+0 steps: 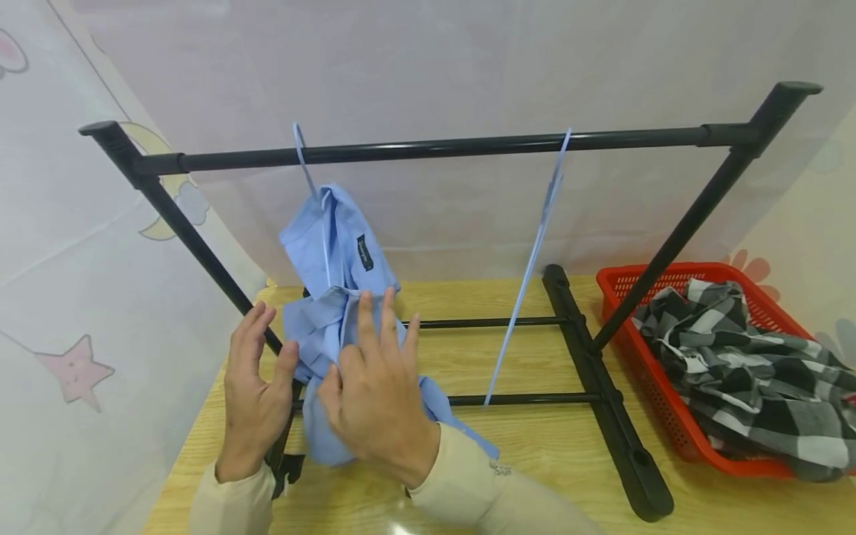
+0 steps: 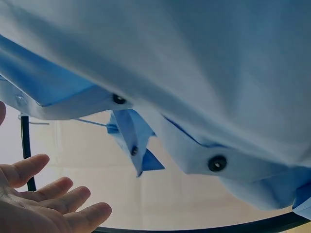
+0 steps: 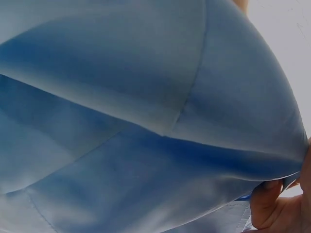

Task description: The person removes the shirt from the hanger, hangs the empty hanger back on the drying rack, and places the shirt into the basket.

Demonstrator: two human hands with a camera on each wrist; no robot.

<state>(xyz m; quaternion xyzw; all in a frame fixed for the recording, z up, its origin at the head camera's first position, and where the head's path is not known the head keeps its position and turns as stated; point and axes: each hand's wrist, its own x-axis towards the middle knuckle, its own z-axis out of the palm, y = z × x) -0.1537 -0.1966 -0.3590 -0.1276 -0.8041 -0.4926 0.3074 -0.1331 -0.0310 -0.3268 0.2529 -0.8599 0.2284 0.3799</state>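
A light blue shirt (image 1: 341,238) with dark buttons and a dark label hangs on a light blue hanger (image 1: 304,160), hooked over the black rail. My right hand (image 1: 381,394) is at the shirt's front. Three of its fingers are stretched out over the cloth, while the thumb and bent index finger pinch an edge, seen at the lower right of the right wrist view. Beside the shirt's left side, my left hand (image 1: 257,386) is raised with its fingers extended, apart from the cloth in the left wrist view. Folds hide the right fingertips in part.
The black rack (image 1: 441,148) stands on a wooden table (image 1: 508,468). A second blue hanger (image 1: 535,253) hangs bare on its rail. On the right, a red basket (image 1: 658,416) holds a black-and-white checked garment (image 1: 756,371).
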